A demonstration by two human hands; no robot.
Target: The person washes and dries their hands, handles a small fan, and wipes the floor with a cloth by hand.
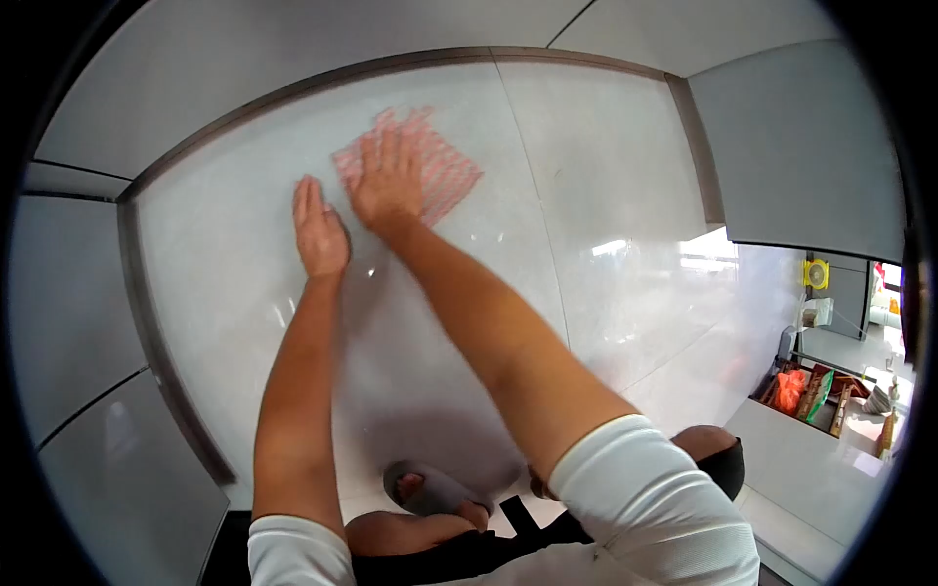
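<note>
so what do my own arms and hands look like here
Both arms wear short white sleeves, loose and creased, and are bare below them. The left hand and right hand are bare too: I see no gloves, watch or bracelet.

Place: I'm looking in on what seems a home, room uncertain.
Floor: glossy pale tiles (635, 176), and I catch brown skirting (696, 151) along grey panels (801, 146).
Footwear: a grey slipper (438, 495), right there.
Right side: I spot a red bag (788, 391) among packets (839, 410).
</note>
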